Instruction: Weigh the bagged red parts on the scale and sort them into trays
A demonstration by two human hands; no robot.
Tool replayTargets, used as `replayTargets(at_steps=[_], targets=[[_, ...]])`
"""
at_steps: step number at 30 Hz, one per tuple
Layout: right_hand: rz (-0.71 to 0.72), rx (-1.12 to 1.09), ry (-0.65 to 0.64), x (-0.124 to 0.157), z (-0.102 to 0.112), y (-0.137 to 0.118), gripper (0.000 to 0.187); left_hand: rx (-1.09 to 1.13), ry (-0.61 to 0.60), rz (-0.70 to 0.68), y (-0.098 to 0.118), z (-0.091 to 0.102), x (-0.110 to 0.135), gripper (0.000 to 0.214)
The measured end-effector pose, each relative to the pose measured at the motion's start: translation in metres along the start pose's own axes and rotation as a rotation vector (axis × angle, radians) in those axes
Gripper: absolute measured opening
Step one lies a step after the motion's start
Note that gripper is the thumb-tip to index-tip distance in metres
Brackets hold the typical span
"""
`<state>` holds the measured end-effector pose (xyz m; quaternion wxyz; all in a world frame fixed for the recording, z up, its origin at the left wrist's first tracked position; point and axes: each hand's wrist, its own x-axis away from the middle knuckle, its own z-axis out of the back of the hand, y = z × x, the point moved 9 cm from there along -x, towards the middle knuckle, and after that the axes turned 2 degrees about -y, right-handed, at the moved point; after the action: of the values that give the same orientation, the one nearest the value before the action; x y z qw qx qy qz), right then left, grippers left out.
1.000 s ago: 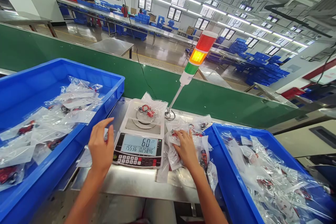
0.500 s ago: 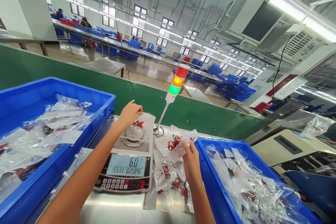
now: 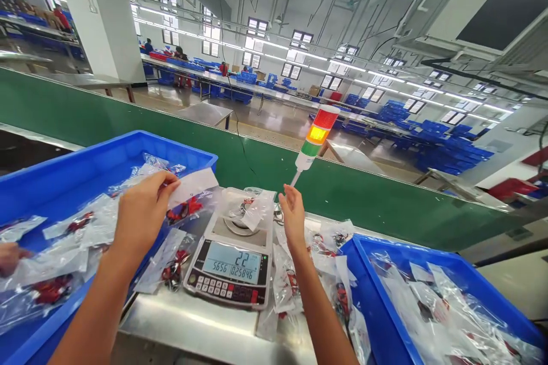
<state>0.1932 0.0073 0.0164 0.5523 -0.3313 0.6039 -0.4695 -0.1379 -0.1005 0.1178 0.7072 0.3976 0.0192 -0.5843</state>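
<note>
Left hand [image 3: 143,212], fingers clamped on a clear plastic bag of red parts [image 3: 189,198], has carried it off the grey digital scale [image 3: 231,265] to the blue plastic bin [image 3: 177,151], centre-left. The right hand [image 3: 293,217], fingers apart, has released a second clear bag [image 3: 253,214] there.

Head camera looks forward and down, close over scale [image 3: 231,251]

Left forearm extends forward from lower left. Left hand [image 3: 143,214] is raised, back toward the camera, fingers [image 3: 166,181] pinched together. Right forearm extends forward at centre. Right hand [image 3: 293,215] stands edge-on, fingers extended, unclenched.
</note>
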Motion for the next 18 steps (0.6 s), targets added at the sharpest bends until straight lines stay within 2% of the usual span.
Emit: replayTargets(at_steps=[6, 10, 14, 18], targets=[[0.019, 0.1, 0.127, 0.037, 0.063, 0.0, 0.042, -0.156, -0.082, 0.159, -0.044, -0.025, 0.055, 0.032], [0.007, 0.184, 0.183, 0.059, 0.097, -0.003, 0.038, -0.255, -0.163, 0.241, -0.063, -0.039, 0.071, 0.034], [-0.024, 0.176, 0.234, 0.076, 0.118, -0.003, 0.039, -0.308, -0.12, 0.291, -0.066, -0.033, 0.073, 0.037], [-0.052, 0.179, 0.237, 0.088, 0.121, -0.005, 0.036, -0.292, -0.088, 0.332, -0.062, -0.026, 0.074, 0.039]])
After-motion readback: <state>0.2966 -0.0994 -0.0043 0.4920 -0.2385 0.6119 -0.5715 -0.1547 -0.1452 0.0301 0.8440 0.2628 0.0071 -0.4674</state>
